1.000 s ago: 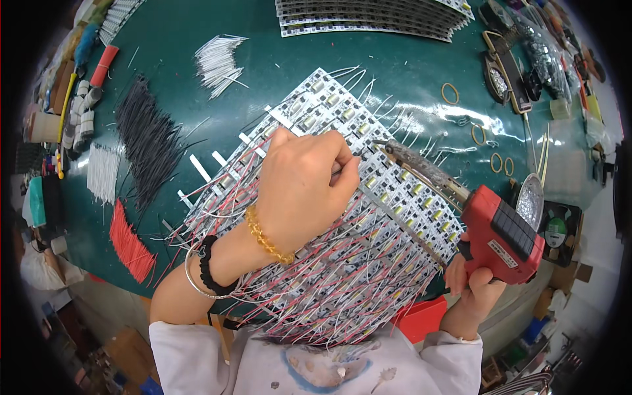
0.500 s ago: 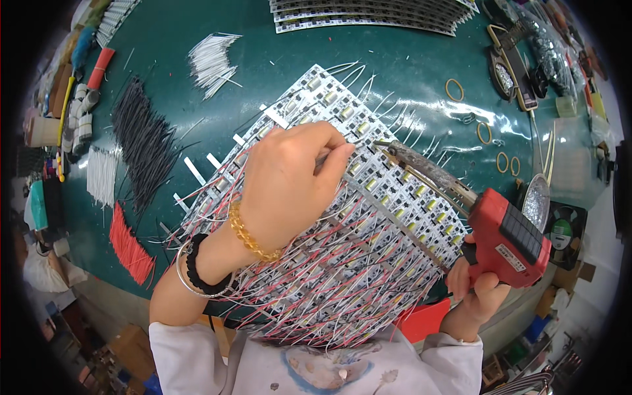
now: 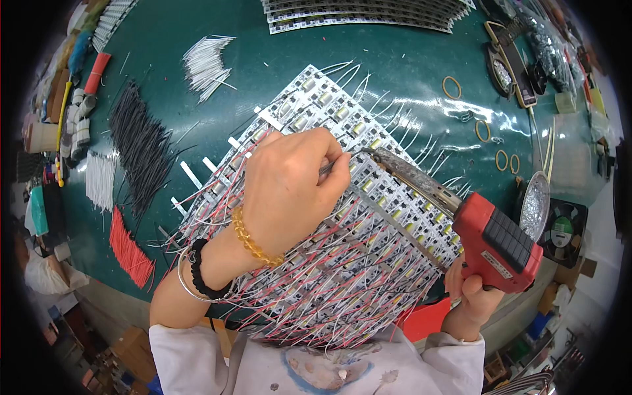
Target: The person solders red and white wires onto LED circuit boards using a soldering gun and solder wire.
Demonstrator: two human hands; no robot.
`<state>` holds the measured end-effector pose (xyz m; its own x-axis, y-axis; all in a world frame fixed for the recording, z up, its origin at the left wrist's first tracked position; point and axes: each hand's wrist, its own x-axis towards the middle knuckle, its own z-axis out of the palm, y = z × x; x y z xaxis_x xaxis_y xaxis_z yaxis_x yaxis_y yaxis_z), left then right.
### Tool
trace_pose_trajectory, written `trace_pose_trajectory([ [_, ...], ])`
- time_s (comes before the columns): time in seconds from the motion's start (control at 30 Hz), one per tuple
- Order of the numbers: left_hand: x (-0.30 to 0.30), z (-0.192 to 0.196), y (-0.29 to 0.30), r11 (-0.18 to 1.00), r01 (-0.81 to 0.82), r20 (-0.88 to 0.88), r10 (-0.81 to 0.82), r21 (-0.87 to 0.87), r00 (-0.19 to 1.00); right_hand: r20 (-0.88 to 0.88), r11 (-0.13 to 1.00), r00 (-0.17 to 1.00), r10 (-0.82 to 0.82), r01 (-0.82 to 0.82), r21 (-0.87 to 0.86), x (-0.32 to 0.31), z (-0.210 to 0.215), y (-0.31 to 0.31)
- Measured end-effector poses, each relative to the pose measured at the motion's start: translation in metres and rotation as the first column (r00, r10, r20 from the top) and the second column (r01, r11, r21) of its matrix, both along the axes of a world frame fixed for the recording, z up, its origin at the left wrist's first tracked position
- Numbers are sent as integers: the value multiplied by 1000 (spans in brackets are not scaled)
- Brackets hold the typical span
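My left hand [image 3: 293, 168] is closed in a pinch over the panel of circuit boards [image 3: 342, 108]. Something thin and dark shows between thumb and fingers; too little of it is visible to name. In my right hand [image 3: 475, 299] is a red soldering gun [image 3: 503, 247], gripped by its handle. Its tip points left and down at the panel, close beside my left fingertips. Rows of small yellowish parts cover the boards. Many red and white wires [image 3: 316, 283] hang from the panel's near part, and short white wires stick out along its far right edge.
On the green table [image 3: 263, 66] at left lie black wires [image 3: 141, 145], white wires [image 3: 100, 181] and red wires [image 3: 131, 250]. Another white bunch [image 3: 207, 62] lies farther back. Stacked boards [image 3: 368, 16] stand behind. Rubber bands [image 3: 483, 130], a metal dish [image 3: 534, 207] and a fan [image 3: 565, 230] are at right.
The soldering gun has shifted a little left and down, its tip now nearer my left fingertips. My left hand keeps its pinch and has barely moved.
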<state>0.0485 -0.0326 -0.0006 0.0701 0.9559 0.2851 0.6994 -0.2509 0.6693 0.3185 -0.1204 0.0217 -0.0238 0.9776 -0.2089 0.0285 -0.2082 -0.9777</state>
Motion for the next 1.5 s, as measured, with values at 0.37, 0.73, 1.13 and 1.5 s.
trace_pose_trajectory([
  [0.37, 0, -3, -1, 999, 6, -5, -6, 45, 1000, -103, 994, 993, -62, 70, 84, -8, 5, -3],
  [0.73, 1, 13, -2, 928, 55, -71, -31, 369, 997, -12, 972, 998, -66, 67, 227, 10, 12, -8],
  [1.13, 15, 2, -8, 997, 72, -30, -72, 1, 997, -32, 996, 998, -47, 50, 78, 12, -4, -22],
  [1.5, 18, 2, -8, 998, 65, -33, -65, -8, 997, 79, 992, 997, -8, -2, 125, 21, -13, -27],
])
